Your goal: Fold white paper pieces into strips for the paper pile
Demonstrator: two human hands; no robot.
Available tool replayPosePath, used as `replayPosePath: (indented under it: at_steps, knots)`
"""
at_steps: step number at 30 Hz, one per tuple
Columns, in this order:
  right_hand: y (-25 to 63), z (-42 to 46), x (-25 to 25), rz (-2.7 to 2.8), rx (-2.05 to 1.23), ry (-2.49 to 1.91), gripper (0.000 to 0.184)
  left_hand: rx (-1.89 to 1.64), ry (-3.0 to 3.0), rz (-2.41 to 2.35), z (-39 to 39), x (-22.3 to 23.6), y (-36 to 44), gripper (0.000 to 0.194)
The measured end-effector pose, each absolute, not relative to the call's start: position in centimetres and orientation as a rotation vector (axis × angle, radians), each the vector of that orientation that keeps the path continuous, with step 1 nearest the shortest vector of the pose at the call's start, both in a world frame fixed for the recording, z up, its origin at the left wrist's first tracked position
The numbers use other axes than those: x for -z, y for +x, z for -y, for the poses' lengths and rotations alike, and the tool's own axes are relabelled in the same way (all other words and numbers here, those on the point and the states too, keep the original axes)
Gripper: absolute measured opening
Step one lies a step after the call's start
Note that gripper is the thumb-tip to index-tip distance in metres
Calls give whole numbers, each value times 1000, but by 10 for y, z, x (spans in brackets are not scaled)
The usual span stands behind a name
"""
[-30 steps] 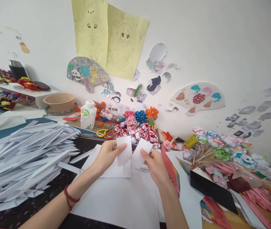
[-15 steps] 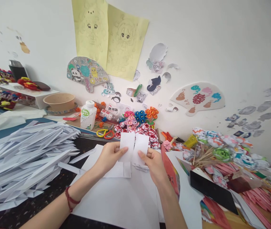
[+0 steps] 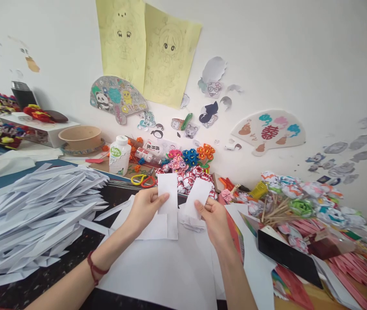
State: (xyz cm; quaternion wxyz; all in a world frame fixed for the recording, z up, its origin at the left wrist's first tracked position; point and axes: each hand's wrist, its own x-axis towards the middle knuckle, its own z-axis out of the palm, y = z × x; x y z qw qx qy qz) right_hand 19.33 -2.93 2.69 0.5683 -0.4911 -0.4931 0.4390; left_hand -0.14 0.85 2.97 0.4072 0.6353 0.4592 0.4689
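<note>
My left hand (image 3: 146, 208) pinches a white paper rectangle (image 3: 168, 188) between thumb and fingers, held upright. A second white paper piece (image 3: 198, 191), tilted to the right, is gripped by my right hand (image 3: 213, 215). A gap separates the two pieces. Beneath my left hand lies a folded white paper (image 3: 152, 228). A small stack of white paper pieces (image 3: 192, 223) sits below my right hand. Both rest on large white sheets (image 3: 160, 271) on the dark table.
Folded paper strips (image 3: 38, 211) are heaped at left. Behind stand a white glue bottle (image 3: 119, 156), scissors (image 3: 143, 179) and pipe-cleaner flowers (image 3: 190, 160). A black phone (image 3: 288, 258), paper flowers on sticks (image 3: 302, 206) and pink strips (image 3: 353, 269) crowd the right side.
My hands have moved slightly apart. The right paper piece has swung away from the left one and now leans right; the left piece has shifted a little left and up.
</note>
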Motion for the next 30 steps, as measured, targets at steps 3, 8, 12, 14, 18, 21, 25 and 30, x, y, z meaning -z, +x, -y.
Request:
replayPosePath:
  at_steps: [3, 8, 12, 14, 18, 21, 25, 30]
  knots:
    - [195, 30, -30, 1162, -1059, -1137, 35, -1175, 1602, -1119, -8, -32, -2, 35]
    - [190, 31, -33, 1214, -1048, -1197, 32, -1100, 1614, -989, -5, -35, 2, 34]
    - [184, 31, -30, 1323, -1032, -1211, 35, -1076, 1682, -997, -3, -30, 6, 35]
    - [180, 31, -27, 1369, -1084, -1214, 38, -1049, 1756, -1062, -3, -26, 8, 34]
    - [174, 33, -24, 1449, -1139, -1230, 39, -984, 1979, -1165, -1, -24, 12, 33]
    - [176, 32, -23, 1492, -1127, -1248, 37, -929, 2146, -1273, 1, -27, 12, 31]
    - [195, 27, -23, 1458, -907, -1385, 38, -824, 2309, -1455, 1, -33, 5, 25]
    - [222, 23, -19, 1564, -386, -1759, 37, -403, 2638, -1538, 2, -30, -1, 25]
